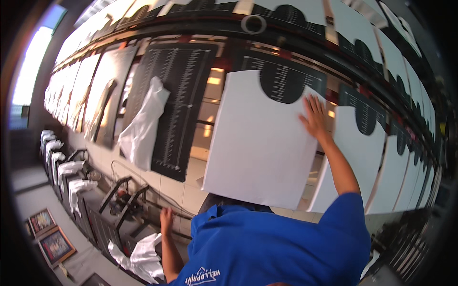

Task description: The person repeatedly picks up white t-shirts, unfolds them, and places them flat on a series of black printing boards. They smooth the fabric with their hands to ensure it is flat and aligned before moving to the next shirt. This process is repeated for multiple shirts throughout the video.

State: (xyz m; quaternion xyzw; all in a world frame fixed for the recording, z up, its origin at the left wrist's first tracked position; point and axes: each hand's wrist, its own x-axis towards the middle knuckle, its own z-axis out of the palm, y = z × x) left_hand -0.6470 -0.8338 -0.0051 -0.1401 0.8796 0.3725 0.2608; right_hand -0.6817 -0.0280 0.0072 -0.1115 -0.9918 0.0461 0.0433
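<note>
The white, smooth, flat panel with a scooped neckline point(260, 148), apparently fabric, lies on a black board with white ruler markings point(281, 86) in front of the person; the board shows through the neckline and above the shoulders. The right hand point(315, 117) is open, fingers spread, on the panel's right shoulder. The left hand point(166, 220) is low and away from the panel, fingers seemingly curled; I cannot tell whether it grips anything.

The step looks like laying the panel smooth. Light, flat-palmed strokes from the middle outward should suit it better than fingertip pushes, which could ruck the shoulder. The board's markings offer a guide for squaring the neckline. The lower edge lies close to the person's waist, so leaning in could drag it.

Just to the right is another white panel with a scooped neckline point(358, 157), easily brushed by the right forearm. To the left, a crumpled white fabric piece point(148, 128) lies across a long black ruled board point(179, 109). A dark rail point(310, 43) runs beyond the boards, limiting reach. Behind the left hand, black metal frames point(119, 195) and a thin cable point(143, 183) crowd the tiled floor point(174, 190).
</note>
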